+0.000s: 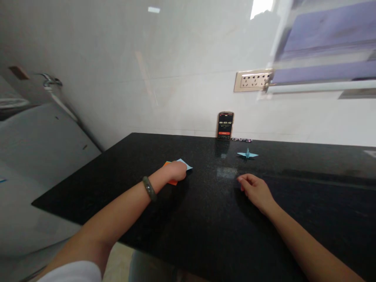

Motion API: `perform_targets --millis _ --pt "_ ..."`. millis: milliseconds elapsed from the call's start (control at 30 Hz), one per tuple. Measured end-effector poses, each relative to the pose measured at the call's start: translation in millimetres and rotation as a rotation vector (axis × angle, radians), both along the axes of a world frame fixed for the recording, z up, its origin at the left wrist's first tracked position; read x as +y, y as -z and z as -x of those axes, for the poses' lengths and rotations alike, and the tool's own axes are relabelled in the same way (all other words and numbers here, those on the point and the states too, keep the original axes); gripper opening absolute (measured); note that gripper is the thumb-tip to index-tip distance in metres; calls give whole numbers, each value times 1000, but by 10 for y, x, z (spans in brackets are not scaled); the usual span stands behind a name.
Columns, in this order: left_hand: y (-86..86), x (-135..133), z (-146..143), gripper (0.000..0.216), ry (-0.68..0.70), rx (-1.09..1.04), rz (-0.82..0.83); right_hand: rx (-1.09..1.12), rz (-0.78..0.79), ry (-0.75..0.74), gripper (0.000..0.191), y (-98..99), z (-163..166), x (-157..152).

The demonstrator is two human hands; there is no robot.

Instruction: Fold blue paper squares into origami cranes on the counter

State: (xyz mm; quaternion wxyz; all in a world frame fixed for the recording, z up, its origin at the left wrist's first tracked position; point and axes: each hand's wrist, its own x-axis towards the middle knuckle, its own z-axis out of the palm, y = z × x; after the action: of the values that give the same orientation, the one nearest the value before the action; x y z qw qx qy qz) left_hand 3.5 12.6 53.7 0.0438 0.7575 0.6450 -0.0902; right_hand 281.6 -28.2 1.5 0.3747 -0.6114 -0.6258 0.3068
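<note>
Sleeve (73,272), hands (256,192), papers (188,167); phone (225,125): "00:03:42"

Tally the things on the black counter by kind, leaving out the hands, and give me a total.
Coloured paper pile, partly hidden by the left hand, sheets not countable: 1
Folded paper bird: 1
Phone: 1
Beaded strand: 1
Total: 4, leaving out an unclear pale patch at the right edge.

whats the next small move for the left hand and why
Probably draw the blue sheet away from the orange paper: the left hand is over both, and the curled right hand, farther right, shows nothing in its grip.
</note>
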Motion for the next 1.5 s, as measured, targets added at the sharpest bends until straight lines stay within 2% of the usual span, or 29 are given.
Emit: perform_targets --millis 167,300,433,567,667,733,867,933,1067,1167,1233,1300,1367,1433,1467,1500 --pt "0 -6 118 34 38 25 47 -41 6 -14 27 -8 36 -14" --pt "80 -97 171 38 71 15 29 -51 6 -6 27 -14 41 -22" --pt "191 -241 229 35 67 -18 -65 -55 4 -9 27 5 44 -16" --pt "175 -319 201 39 12 -50 -187 -51 4 -16 27 36 53 -2" --pt "119 -381 -30 42 20 -89 -283 -50 -4 -11 27 48 61 7" --pt "105 -448 -291 40 114 -194 -326 -48 -14 -14 27 43 57 7" --pt "147 -597 -851 33 267 -330 -232 73 8 -61 26 -22 23 -23" --pt "189 -650 -1054 33 285 -336 -229 210 95 -27 27 -80 10 -51" --pt "279 -704 -1248 36 293 -312 -346 587 321 18 33 -175 16 -91" --pt "332 -712 -1265 35 329 -359 -371 716 300 83 40 -168 7 -72" --pt "355 -700 -1247 41 333 -467 -360 732 236 85 52 -134 -17 -42" --pt "367 -670 -1219 78 266 -682 -326 734 178 66 55 -102 -45 -11" --pt "363 -623 -1187 112 95 -1017 -266 747 156 28 51 -89 -64 10" --pt "341 -572 -1159 106 -156 -1448 -161 778 166 -19 47 -97 -67 15" --pt "325 -551 -1150 99 -238 -1659 -87 794 179 -39 45 -104 -63 11" --pt "307 -536 -1145 90 -264 -1840 34 797 187 -47 44 -111 -55 4"
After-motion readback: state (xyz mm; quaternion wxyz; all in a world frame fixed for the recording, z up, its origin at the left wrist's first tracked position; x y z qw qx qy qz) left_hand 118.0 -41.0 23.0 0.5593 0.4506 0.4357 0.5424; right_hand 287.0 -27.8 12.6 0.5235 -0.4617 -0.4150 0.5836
